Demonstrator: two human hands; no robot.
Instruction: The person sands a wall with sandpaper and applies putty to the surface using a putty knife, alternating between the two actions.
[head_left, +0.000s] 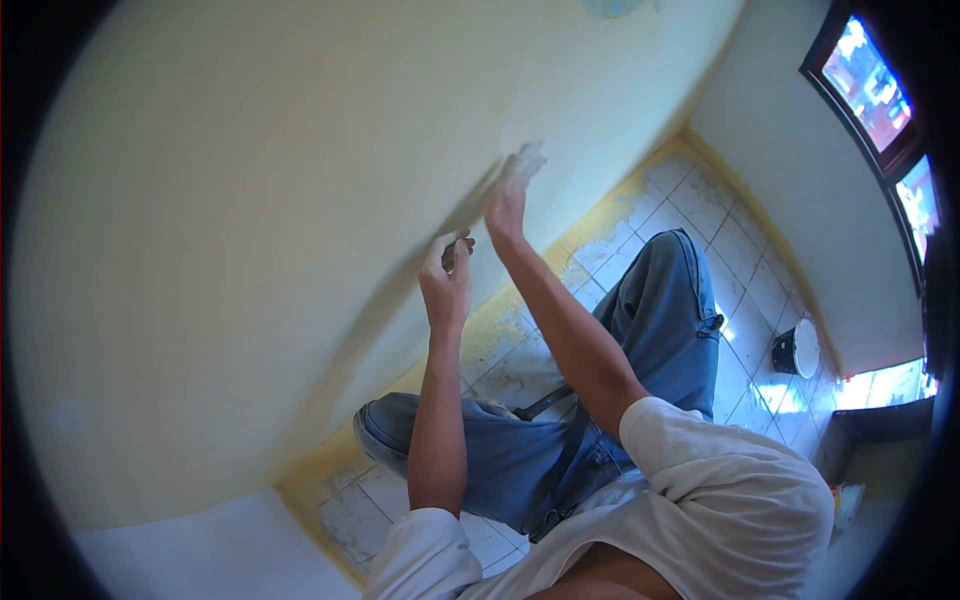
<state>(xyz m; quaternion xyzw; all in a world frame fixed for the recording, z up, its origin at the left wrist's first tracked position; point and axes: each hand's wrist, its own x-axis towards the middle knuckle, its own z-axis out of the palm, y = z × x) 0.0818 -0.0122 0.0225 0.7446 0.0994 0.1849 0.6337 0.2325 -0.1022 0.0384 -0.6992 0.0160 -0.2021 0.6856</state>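
- A small dark piece (458,252) is gripped in the left hand (442,278), pinched between the thumb and the bent fingers; by its shape alone it cannot be identified.
- The piece is held just in front of the pale yellow wall (250,250), below and to the left of the other hand in the view.
- The right hand (508,200) is raised a little higher, close to the same wall; its whitish fingertips are blurred, so whether anything is gripped there, or whether the surface is touched, cannot be told.
- A long soft shadow is cast across the wall beside both hands.
- Both forearms are left bare below the short sleeves of a white T-shirt (720,490).
- The legs, clothed in blue jeans (665,325), are bent, with the knees spread near the wall.
- Underneath, a white tiled floor (735,240) is seen, marked with stains and edged by a yellow band (410,380) along the wall.
- Farther right, a dark bucket (786,352) with a whitish top is placed on the tiles.
- At the upper right, a dark-framed window (868,75) is set in the adjoining wall (800,200).
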